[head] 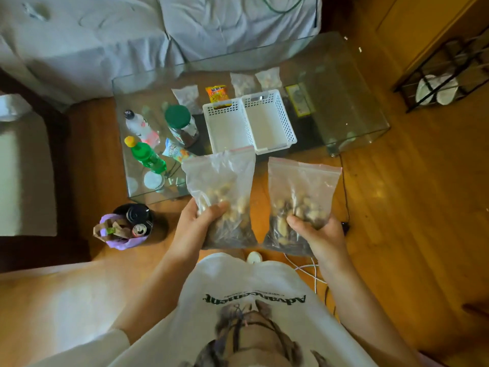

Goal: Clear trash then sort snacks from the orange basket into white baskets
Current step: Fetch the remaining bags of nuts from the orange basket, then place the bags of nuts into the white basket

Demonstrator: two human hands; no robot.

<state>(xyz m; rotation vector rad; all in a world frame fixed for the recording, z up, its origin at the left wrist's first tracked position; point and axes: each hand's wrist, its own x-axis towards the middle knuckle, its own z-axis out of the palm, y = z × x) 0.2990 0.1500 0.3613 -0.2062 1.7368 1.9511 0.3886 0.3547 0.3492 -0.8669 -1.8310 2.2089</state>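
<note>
- Head view looks down on a glass surface (344, 107) standing on a wooden floor (410, 207), with a white-draped sofa (105, 49) behind it.
- Left hand (197, 223) has its fingers curled round a clear bag of nuts (221, 192); right hand (321, 234) grips a second bag (301, 197), both held over the near edge.
- Two white baskets (267, 123) sit side by side mid-surface, with bottles (146, 154), a green-lidded jar (181, 125) and more snack packets (217, 93) around them.
- On the floor to the left stands a bin (129, 225) holding cans and paper.
</note>
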